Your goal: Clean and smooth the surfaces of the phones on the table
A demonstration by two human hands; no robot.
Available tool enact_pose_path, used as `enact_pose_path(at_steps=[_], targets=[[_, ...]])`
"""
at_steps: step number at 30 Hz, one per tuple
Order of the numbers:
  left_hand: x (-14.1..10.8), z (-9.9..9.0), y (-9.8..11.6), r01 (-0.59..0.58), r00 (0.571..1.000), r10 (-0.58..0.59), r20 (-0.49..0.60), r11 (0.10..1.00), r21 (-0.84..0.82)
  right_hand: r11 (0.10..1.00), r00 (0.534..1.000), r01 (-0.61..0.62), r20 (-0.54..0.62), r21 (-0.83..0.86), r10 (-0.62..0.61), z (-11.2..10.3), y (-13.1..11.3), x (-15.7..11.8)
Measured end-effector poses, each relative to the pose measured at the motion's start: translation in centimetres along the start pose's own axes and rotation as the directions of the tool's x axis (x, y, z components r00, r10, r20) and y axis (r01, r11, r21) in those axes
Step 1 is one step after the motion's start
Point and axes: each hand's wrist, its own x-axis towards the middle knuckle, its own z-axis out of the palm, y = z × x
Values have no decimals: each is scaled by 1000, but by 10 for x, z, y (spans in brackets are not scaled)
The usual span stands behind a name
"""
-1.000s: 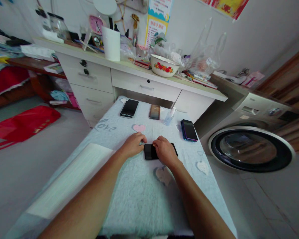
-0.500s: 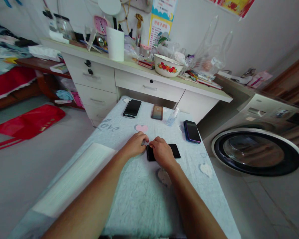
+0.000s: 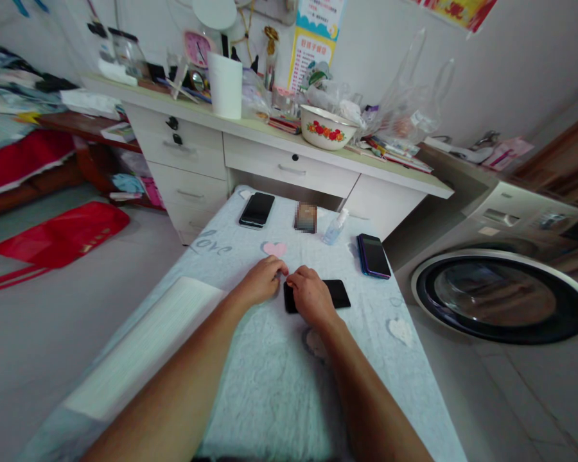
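A black smartphone lies flat on the cloth-covered table, screen up and lengthwise across in front of me. My right hand rests over its left part with the fingers bent and pressed together. What these fingertips pinch, if anything, is too small to make out. Just left of the phone's short edge is my left hand, its fingers curled and the fingertips pointing at the right hand. Whatever it may hold is hidden. A small clear spray bottle stands behind the phone, beside a blurred-out brownish item.
Another phone lies at the far left of the table, and a stack of phones near the right edge. A long white sheet lies along the left side. Behind stands a cluttered white desk; a washing machine is at right.
The right fingertips have shifted slightly left on the phone. A small greyish spot at the left fingertips no longer shows. The whole view has moved a little.
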Motion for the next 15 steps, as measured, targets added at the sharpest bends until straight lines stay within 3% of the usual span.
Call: enact_pose_path(at_steps=[8, 15], targets=[[0, 1, -1, -18, 1000, 18, -5, 1000, 6, 996, 997, 77, -27, 49, -76, 5, -1, -1], [0, -1, 1, -1, 1000, 1, -3, 1000, 8, 980, 988, 143, 40, 140, -150, -2, 2, -8]])
